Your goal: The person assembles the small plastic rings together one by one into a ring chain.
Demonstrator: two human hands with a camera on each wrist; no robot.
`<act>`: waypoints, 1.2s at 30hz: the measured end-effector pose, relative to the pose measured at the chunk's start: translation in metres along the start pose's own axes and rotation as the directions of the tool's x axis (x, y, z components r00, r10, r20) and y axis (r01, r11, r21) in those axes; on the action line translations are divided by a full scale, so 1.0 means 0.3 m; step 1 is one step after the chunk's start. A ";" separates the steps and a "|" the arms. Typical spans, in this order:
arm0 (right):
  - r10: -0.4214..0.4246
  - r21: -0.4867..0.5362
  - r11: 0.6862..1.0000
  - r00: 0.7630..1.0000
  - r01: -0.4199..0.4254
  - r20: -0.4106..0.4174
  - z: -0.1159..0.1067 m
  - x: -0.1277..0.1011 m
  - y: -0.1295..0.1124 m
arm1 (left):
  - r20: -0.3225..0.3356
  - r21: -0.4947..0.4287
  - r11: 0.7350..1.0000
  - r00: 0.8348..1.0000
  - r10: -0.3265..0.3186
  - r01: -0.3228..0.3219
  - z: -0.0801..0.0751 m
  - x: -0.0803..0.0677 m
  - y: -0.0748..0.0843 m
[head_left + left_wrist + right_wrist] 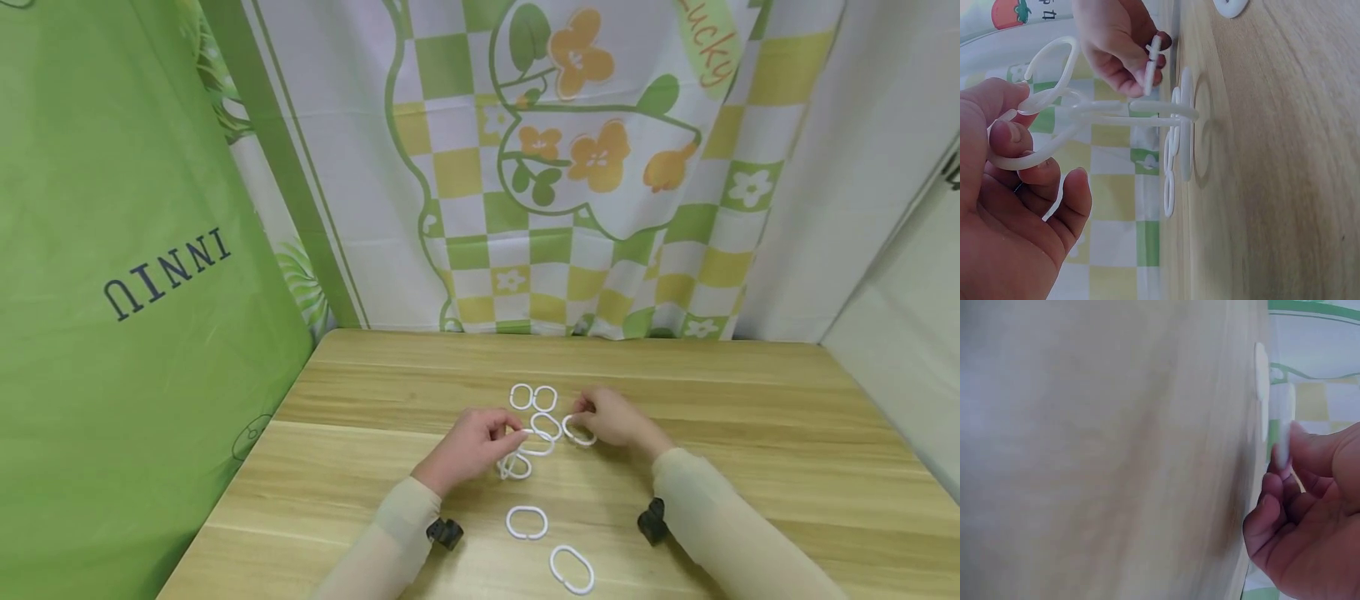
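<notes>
Several white oval plastic rings lie on a wooden table point(750, 433). My left hand point(483, 440) pinches linked rings point(537, 444); in the left wrist view this hand point(1016, 162) holds the chain of rings point(1054, 106) lifted off the wood. My right hand point(609, 417) pinches another ring point(577, 432) just right of the cluster; the left wrist view shows the right hand point(1119, 44) with that ring point(1152, 62) on edge. The right wrist view is blurred, with the right hand point(1313, 519) curled on a white ring point(1285, 431).
Loose rings lie beyond the hands point(533, 397) and nearer me point(527, 522), point(572, 569). A green sheet point(127, 317) hangs along the left edge, and a checked flower curtain point(570, 183) hangs behind the table. A pale wall point(900, 333) borders the right.
</notes>
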State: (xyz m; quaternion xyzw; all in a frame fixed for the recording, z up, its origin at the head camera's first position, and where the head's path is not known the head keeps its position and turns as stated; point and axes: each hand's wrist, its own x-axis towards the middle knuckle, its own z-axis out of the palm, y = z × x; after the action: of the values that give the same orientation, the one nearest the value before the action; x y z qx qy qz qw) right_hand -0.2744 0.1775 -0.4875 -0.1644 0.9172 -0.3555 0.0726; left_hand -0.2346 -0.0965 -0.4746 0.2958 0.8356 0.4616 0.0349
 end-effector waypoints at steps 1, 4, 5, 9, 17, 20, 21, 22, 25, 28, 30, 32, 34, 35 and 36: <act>-0.005 0.020 1.000 1.000 0.005 -0.005 -0.001 -0.009 -0.001 | 0.001 0.002 1.000 1.000 0.000 0.000 0.001 0.001 0.001; -0.011 0.060 0.998 1.000 0.012 -0.015 -0.008 -0.036 -0.010 | -0.001 -0.001 1.000 1.000 0.001 -0.001 0.001 0.002 0.002; -0.008 0.073 0.997 1.000 0.009 -0.019 -0.012 -0.046 -0.017 | -0.001 -0.003 1.000 1.000 0.003 -0.003 0.002 0.003 0.002; 0.010 0.135 0.991 0.999 -0.005 -0.040 -0.031 -0.084 -0.047 | -0.003 -0.004 1.000 1.000 0.009 -0.009 0.006 0.006 0.001; 0.038 0.411 0.912 0.998 -0.012 -0.056 -0.042 -0.139 -0.104 | -0.001 0.003 1.000 1.000 0.014 -0.014 0.012 0.008 0.010; 0.038 0.477 0.879 0.998 -0.009 -0.053 -0.038 -0.154 -0.123 | -0.004 0.006 1.000 1.000 0.019 -0.019 0.016 0.009 0.012; 0.040 0.495 0.869 0.998 -0.010 -0.051 -0.037 -0.157 -0.129 | -0.004 0.007 1.000 1.000 0.021 -0.021 0.018 0.009 0.013; 0.042 0.507 0.862 0.998 -0.009 -0.053 -0.035 -0.161 -0.133 | -0.004 0.007 1.000 1.000 0.023 -0.023 0.020 0.010 0.013; 0.050 0.534 0.845 0.997 -0.012 -0.057 -0.032 -0.167 -0.141 | -0.008 0.011 0.999 0.999 0.033 -0.032 0.026 0.012 0.014; 0.052 0.558 0.830 0.997 -0.010 -0.059 -0.027 -0.169 -0.140 | -0.012 0.012 0.999 0.999 0.038 -0.038 0.030 0.013 0.018; 0.048 0.574 0.819 0.997 -0.006 -0.059 -0.022 -0.170 -0.139 | -0.013 0.010 0.999 0.999 0.039 -0.039 0.032 0.014 0.019; 0.043 0.591 0.806 0.997 0.000 -0.059 -0.013 -0.169 -0.137 | -0.017 0.007 0.999 0.999 0.045 -0.045 0.035 0.014 0.020; 0.044 0.606 0.796 0.997 0.000 -0.059 -0.003 -0.170 -0.138 | -0.020 0.006 0.999 0.998 0.054 -0.054 0.038 0.014 0.021; 0.045 0.612 0.791 0.997 0.001 -0.059 0.001 -0.170 -0.138 | -0.021 0.005 0.998 0.998 0.060 -0.060 0.039 0.014 0.022; 0.046 0.617 0.787 0.997 0.002 -0.063 0.007 -0.170 -0.137 | -0.023 0.005 0.998 0.998 0.066 -0.066 0.040 0.014 0.023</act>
State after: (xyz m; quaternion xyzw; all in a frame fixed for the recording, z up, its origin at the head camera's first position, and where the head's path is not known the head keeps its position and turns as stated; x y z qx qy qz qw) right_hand -0.2160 0.1657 -0.4603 -0.1078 0.7549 -0.6403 0.0923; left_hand -0.2309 -0.0824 -0.4751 0.3178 0.8267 0.4642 0.0092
